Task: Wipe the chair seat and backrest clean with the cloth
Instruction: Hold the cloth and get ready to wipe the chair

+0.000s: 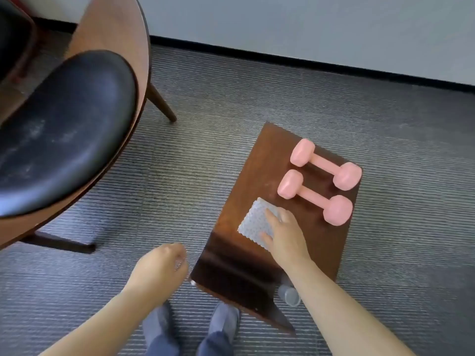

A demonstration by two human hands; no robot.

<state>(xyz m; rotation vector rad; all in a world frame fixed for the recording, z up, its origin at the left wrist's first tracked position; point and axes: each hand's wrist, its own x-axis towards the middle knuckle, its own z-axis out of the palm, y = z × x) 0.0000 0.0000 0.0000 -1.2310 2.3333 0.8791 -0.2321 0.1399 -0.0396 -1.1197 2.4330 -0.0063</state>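
Observation:
A wooden chair with a black padded seat and a curved brown backrest stands at the left. A folded pale grey cloth lies on a small dark wooden stool at the centre right. My right hand rests on the cloth, with fingers and thumb closing over its right edge. My left hand hangs loosely curled above the carpet, left of the stool, holding nothing.
Two pink dumbbells lie side by side on the far half of the stool. A clear plastic cup lies on the carpet under my right forearm. My feet stand on grey ribbed carpet; a wall runs along the back.

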